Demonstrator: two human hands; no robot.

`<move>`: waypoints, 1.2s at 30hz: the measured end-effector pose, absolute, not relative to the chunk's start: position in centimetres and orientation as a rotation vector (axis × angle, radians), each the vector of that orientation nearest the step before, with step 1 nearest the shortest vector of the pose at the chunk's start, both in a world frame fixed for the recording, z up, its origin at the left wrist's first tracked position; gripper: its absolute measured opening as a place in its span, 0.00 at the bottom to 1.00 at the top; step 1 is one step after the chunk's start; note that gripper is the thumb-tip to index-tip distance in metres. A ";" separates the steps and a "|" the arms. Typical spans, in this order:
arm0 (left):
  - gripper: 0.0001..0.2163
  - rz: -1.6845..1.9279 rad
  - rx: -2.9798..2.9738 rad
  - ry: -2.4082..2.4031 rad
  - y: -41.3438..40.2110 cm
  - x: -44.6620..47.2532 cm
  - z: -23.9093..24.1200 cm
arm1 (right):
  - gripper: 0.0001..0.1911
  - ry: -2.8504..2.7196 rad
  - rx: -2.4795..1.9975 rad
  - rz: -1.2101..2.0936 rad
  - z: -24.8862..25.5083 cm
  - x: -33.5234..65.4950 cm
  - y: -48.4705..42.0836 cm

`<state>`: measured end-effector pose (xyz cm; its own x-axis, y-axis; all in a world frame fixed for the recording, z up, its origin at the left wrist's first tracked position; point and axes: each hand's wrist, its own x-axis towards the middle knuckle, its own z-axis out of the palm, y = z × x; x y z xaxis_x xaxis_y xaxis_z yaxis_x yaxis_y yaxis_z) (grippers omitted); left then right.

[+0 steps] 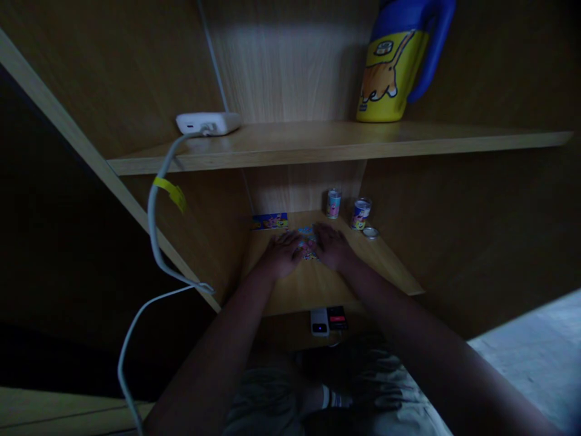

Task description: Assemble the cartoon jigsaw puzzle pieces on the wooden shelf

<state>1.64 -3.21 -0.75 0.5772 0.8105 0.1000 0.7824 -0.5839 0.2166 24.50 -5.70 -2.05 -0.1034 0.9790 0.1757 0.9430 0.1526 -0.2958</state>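
Between my hands, on the lower wooden shelf (313,287), lies a patch of small, bright printed pieces (306,231); they look like puzzle pieces, but the dim light blurs them. My left hand (282,255) rests over the left edge of this patch, fingers stretched forward. Over its right edge is my right hand (333,248), palm down with the fingers extended. Both hands partly cover the pieces. A blue cartoon-printed strip (271,221) lies behind my left hand. Beyond my right hand stand two small printed cans (333,204), with a round metal lid (370,232) beside the nearer one.
The upper shelf (290,148) crosses above my hands. On it stand a white charger-like box (209,123) with a hanging cable (153,224) and a yellow-and-blue handled mug (390,66). Below the lower shelf lie a white device (319,322) and a dark phone-like device (337,318).
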 end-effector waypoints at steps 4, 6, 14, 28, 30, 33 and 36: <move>0.30 0.213 2.624 1.357 -3.1 1.6 -0.6 | 0.50 -2.135 -1.990 0.283 -1.5 24.6 -4.4; 0.30 0.202 2.614 1.351 -2.9 1.6 -0.6 | 0.49 -2.177 -1.985 0.282 -1.3 24.6 -3.8; 0.27 0.380 2.638 1.369 -0.4 2.2 -1.2 | 0.44 -2.286 -1.871 0.225 -1.5 24.7 -3.0; 0.28 0.519 2.591 1.388 -0.2 2.1 -1.5 | 0.42 -2.118 -1.909 0.279 -2.1 25.9 -2.3; 0.27 0.774 2.498 1.450 -0.1 1.4 -1.4 | 0.42 -2.074 -1.937 0.284 -2.3 26.5 -2.2; 0.25 1.013 2.298 1.590 0.2 0.2 -1.3 | 0.40 -2.107 -1.949 0.264 -2.4 27.2 -2.2; 0.22 1.013 2.180 1.698 0.5 -0.8 -1.4 | 0.38 -2.146 -1.946 0.247 -2.4 27.4 -2.5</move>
<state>-0.79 0.53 -1.45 0.1058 0.9142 0.3912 0.7784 -0.3210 0.5396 27.40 -2.48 -2.40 -0.0888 0.9943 0.0595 0.9549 0.1020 -0.2790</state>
